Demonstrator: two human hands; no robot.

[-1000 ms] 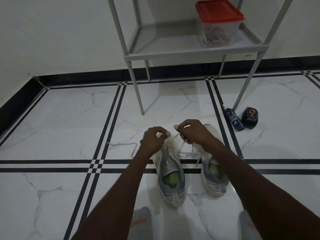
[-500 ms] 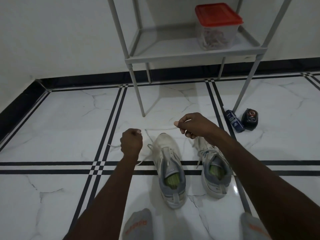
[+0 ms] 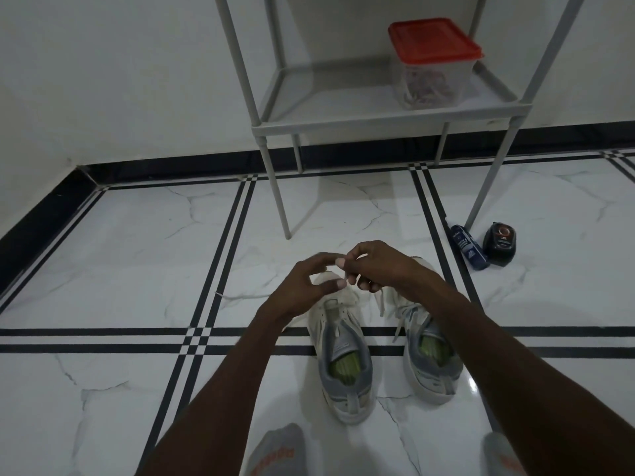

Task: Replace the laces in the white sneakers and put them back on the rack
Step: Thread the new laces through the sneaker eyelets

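Head view: hands (image 3: pixel 347 273) above sneakers (image 3: pixel 343 352).

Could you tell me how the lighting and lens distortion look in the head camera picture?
Head view: dim overall, hands dark; a small glare spot on the floor tile beside the right sneaker; wide-angle bending bows the rack legs and floor lines; the left hand is slightly blurred.

Head view looks forward and down, close above the floor (image 3: pixel 103 269).
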